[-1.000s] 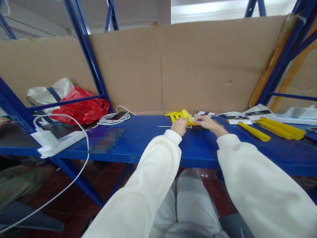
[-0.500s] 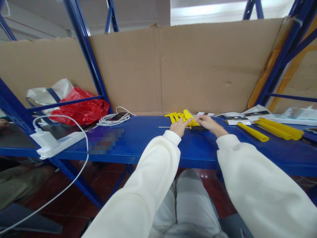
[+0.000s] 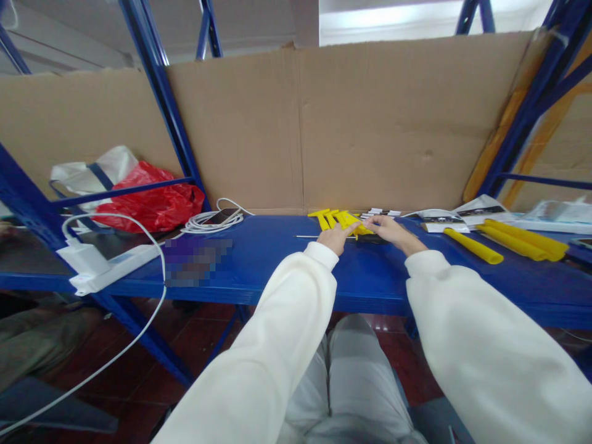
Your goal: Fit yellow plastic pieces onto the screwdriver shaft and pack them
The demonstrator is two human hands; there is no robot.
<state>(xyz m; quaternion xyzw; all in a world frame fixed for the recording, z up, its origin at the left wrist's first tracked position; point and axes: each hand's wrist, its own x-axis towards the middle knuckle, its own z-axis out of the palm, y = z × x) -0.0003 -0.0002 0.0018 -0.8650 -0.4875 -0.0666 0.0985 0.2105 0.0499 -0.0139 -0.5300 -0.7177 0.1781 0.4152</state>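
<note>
Both my arms in white sleeves reach to the back of a blue shelf (image 3: 277,259). My left hand (image 3: 337,237) lies with its fingers stretched out, its fingertips on a small pile of yellow T-shaped plastic parts (image 3: 340,219). My right hand (image 3: 392,231) rests beside it on the right, fingers extended flat toward the same pile. A thin metal rod (image 3: 308,237) lies on the shelf just left of my left hand. Small white pieces (image 3: 382,213) sit behind my right hand.
Yellow tubes (image 3: 474,246) and printed leaflets (image 3: 481,211) lie at the right. A coiled white cable with a phone (image 3: 217,219), a red plastic bag (image 3: 148,200) and a white power strip (image 3: 106,262) are at the left. Cardboard (image 3: 370,123) backs the shelf. Another person's legs (image 3: 32,345) show at lower left.
My left hand has loosened from a closed grip on the yellow parts to outstretched fingers. The raised yellow part has come down flat onto the pile. My right hand has barely moved.
</note>
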